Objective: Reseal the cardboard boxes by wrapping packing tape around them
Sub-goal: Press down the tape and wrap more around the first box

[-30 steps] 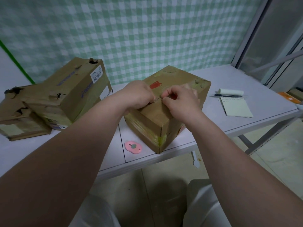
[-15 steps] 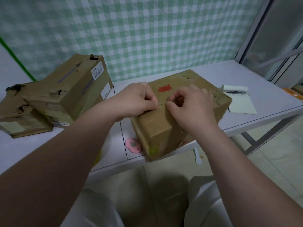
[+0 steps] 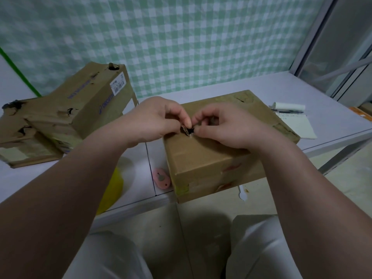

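A brown cardboard box (image 3: 211, 162) lies on the white table (image 3: 302, 91), its near corner overhanging the front edge. Strips of old clear tape and a yellow-green patch show on its front face. My left hand (image 3: 157, 121) and my right hand (image 3: 223, 125) meet on the box's top. Both pinch a small dark torn flap (image 3: 186, 130) in the cardboard with fingertips. A yellow tape roll (image 3: 113, 188) sits near the table's front edge, mostly hidden behind my left forearm.
Two battered cardboard boxes (image 3: 80, 109) are stacked at the left. A pink cutter (image 3: 162, 178) lies just left of the box. A notepad (image 3: 296, 123) with a pen (image 3: 287, 112) lies at the right. My knees are below the table edge.
The box has been turned and pulled nearer the front edge, and its red mark is now hidden under my hands. Both hands stayed together on the top, now pinching the torn flap.
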Demonstrator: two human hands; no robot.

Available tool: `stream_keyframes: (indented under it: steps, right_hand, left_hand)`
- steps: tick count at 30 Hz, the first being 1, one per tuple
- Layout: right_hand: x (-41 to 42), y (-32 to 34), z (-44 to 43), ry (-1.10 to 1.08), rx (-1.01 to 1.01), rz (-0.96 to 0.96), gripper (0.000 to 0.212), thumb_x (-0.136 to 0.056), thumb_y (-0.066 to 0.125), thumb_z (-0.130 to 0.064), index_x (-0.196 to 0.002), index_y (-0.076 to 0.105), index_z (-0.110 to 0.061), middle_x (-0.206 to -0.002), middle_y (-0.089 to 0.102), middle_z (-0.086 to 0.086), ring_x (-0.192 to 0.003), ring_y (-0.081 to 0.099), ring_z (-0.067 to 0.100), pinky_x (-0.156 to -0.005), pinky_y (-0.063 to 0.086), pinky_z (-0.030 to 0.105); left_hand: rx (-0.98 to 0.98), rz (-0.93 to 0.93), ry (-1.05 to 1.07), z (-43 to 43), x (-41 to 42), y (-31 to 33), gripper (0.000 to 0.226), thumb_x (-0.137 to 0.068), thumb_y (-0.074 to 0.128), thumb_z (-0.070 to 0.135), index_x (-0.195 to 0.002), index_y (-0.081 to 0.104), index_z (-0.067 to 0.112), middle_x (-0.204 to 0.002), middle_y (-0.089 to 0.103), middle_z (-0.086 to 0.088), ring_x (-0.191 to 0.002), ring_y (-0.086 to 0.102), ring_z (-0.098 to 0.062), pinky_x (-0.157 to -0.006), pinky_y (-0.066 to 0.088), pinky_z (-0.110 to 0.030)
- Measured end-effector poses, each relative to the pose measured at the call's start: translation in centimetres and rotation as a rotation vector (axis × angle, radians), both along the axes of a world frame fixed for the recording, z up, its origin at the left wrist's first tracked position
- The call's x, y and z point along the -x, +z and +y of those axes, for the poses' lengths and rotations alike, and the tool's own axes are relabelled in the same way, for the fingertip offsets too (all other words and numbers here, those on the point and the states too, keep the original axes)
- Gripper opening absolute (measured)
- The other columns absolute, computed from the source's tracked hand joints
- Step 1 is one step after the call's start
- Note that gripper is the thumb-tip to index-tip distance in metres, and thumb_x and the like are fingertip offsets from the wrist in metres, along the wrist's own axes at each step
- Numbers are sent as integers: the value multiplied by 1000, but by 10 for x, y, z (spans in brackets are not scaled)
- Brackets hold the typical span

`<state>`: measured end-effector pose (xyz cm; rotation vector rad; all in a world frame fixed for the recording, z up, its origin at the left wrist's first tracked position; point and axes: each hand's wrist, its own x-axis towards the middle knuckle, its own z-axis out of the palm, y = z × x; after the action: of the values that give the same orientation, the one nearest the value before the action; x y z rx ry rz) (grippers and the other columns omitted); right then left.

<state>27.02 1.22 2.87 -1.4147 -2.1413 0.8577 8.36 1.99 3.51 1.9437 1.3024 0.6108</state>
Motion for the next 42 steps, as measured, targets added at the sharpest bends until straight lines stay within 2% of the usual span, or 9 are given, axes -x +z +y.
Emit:
stream_keyframes:
  steps: [3, 8, 13, 20, 25, 31, 36, 39, 42]
  right_hand:
    - [-3, 1, 1, 42, 31, 22, 14, -81, 74, -28, -94, 72, -24, -79, 58, -11, -70, 52, 0, -70, 43, 20]
    - [-6, 0, 0, 82, 9, -13, 11, -78, 76, -30, -88, 73, -27, -81, 58, -14, -82, 54, -3, -77, 42, 16]
    - [-3, -2, 0, 63, -44, -30, 6, -87, 68, -27, -83, 71, -30, -73, 56, -20, -73, 52, -11, -69, 40, 8]
    - [-1, -4, 1, 45, -57, -12, 9, -86, 69, -25, -79, 68, -30, -79, 60, -15, -76, 56, 0, -75, 46, 21]
    - [1, -6, 3, 18, -68, 5, 16, -84, 70, -24, -73, 65, -34, -81, 63, -10, -75, 56, 2, -76, 48, 27]
    - [2, -5, 2, 46, -103, -61, 18, -86, 66, -26, -72, 60, -36, -81, 61, -11, -78, 56, 4, -80, 50, 33]
    - [4, -6, 2, 121, -131, -148, 10, -86, 62, -37, -78, 61, -42, -94, 54, 0, -97, 52, 19, -96, 39, 42]
    - [3, -5, 2, 158, -112, -173, 20, -86, 62, -37, -72, 57, -50, -95, 50, -1, -100, 47, 19, -100, 34, 41]
    - [2, -6, 2, 159, -104, -131, 8, -77, 60, -44, -73, 58, -50, -93, 49, -5, -100, 46, 17, -96, 34, 36]
  left_hand:
    - [-4, -3, -28, 1, 1, -2, 19, -81, 64, 1, -80, 71, 20, -68, 59, -4, -67, 51, -14, -71, 44, -32]
    - [-19, -3, -56, 3, 2, -3, 15, -83, 66, 6, -80, 69, 20, -68, 57, -12, -65, 49, -18, -68, 41, -31]
    - [-26, 20, -88, 3, 2, -4, 14, -84, 64, 5, -81, 68, 18, -71, 59, -14, -65, 49, -17, -66, 40, -30]
    - [0, -41, -92, 5, 5, -7, 7, -70, 64, 21, -76, 67, 23, -75, 60, -18, -68, 51, -20, -69, 42, -35]
    - [-1, -80, -105, 2, 3, -9, 12, -80, 71, 4, -82, 69, 15, -73, 62, 4, -70, 53, -14, -68, 45, -31]
    - [-40, -56, -104, 2, 1, -10, 13, -81, 70, 6, -82, 68, 18, -80, 64, -8, -68, 53, -12, -67, 46, -28]
    - [-29, -55, -91, 2, 0, -11, 7, -71, 67, 20, -77, 66, 20, -78, 62, -18, -66, 51, -14, -66, 43, -32]
    - [-17, -67, -83, 3, 1, -11, 7, -67, 65, 20, -74, 65, 22, -69, 58, -7, -65, 51, -14, -65, 42, -32]
    - [-13, -62, -80, 3, 2, -12, 8, -70, 67, 15, -74, 66, 21, -65, 56, 0, -64, 50, -12, -64, 41, -31]
